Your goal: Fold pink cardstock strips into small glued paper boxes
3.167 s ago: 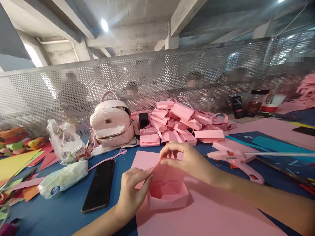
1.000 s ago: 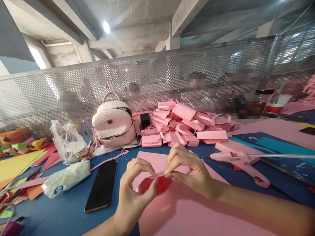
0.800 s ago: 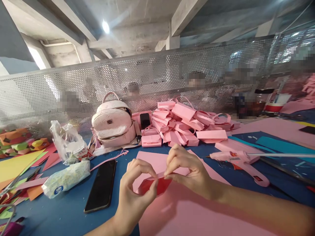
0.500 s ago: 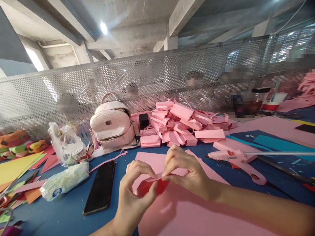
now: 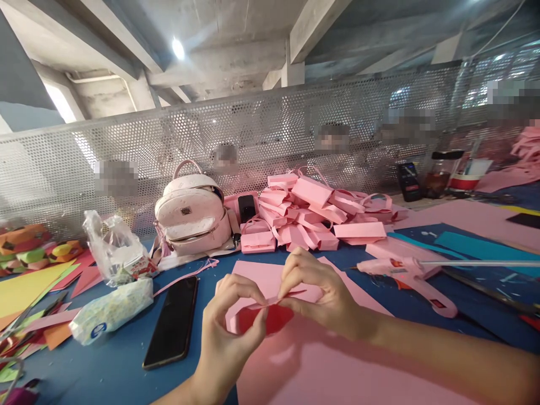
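Between thumb and fingertips, my left hand [image 5: 225, 332] pinches the left part of a folded pink paper [image 5: 272, 320] whose lower face looks red. My right hand [image 5: 318, 292] pinches the same paper's top edge just to the right, the two sets of fingertips close together. A thin dark red sliver shows by the right fingers. Part of the paper is hidden behind the fingers. Below both hands lies a large pink sheet [image 5: 337, 371] on the blue table.
A pink glue gun [image 5: 409, 273] lies to the right, scissors [image 5: 489, 289] beyond it. Folded pink paper pieces [image 5: 310, 211] are heaped behind, beside a pale backpack [image 5: 192, 216]. On the left are a phone [image 5: 171, 323], a tissue pack [image 5: 112, 312] and coloured scraps.
The folded paper has tilted slightly, showing more of its red face and a dark red sliver by my right fingers. Both hands keep their pinch and have barely shifted.
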A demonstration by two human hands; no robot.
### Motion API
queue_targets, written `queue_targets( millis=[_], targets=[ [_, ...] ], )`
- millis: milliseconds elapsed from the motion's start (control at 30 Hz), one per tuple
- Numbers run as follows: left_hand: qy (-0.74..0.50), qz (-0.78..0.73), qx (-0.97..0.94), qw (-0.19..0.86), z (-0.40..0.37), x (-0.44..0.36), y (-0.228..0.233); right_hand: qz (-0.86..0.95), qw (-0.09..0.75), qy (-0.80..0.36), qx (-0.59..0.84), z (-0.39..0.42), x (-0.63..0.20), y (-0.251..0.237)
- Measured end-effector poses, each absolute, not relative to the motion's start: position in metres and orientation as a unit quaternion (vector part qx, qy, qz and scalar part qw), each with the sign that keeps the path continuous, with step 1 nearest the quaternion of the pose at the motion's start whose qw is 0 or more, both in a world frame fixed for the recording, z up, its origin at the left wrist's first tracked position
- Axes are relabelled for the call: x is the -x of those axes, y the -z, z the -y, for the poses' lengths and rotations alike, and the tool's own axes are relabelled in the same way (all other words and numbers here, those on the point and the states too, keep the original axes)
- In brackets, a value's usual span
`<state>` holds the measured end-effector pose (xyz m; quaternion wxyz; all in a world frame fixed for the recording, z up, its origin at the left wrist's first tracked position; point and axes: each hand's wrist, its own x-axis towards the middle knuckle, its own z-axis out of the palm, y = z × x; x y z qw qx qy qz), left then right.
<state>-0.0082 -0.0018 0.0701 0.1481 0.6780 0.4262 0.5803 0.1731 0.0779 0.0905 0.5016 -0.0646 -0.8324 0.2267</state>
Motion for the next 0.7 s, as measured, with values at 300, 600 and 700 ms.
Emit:
queue_targets(
  millis=[300,600,700],
  targets=[
    [-0.579,-0.427,-0.676,0.158,0.0025,0.0077,-0.0684,0.833,0.496,-0.236,0.065,-0.0759,-0.1734,-0.0884],
    [-0.580,-0.434,-0.671,0.156,0.0035,0.0062,-0.0712,0.835,0.496,-0.229,0.067,-0.0738,-0.1733,-0.0909],
    [-0.577,-0.436,-0.672,0.162,0.0040,0.0055,-0.0721,0.836,0.493,-0.230,0.068,-0.0729,-0.1726,-0.0900]
  ],
)
